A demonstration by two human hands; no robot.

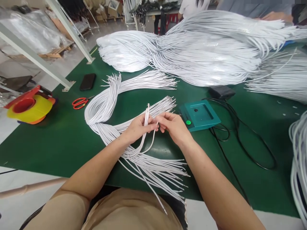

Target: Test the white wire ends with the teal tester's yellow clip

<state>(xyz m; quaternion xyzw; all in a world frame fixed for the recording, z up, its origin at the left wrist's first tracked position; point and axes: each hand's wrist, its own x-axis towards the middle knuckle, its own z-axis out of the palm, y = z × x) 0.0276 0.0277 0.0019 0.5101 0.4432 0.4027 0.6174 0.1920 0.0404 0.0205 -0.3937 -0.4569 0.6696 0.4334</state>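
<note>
Several white cables (146, 118) stand up out of my left hand (140, 127), which is closed around them below their stripped-looking ends. My right hand (171, 126) pinches a single white cable (153, 139) close to its tip, right beside the left fingers. Both cables curve down into a looped bundle of white cables (103, 127) under my forearms. Its loose ends fan out to the right, in front of and behind my hands. To the right of my right hand lies a teal device (203, 115) with a green button (188, 122).
Large tied bundles of white cable (203, 57) fill the far side of the green table (59, 140). Red-handled scissors (80, 103), a black phone-like slab (87, 81) and a yellow-and-red tape dispenser (31, 107) sit left. A black cord (251, 137) trails right. A co-worker's hand (275, 16) shows beyond.
</note>
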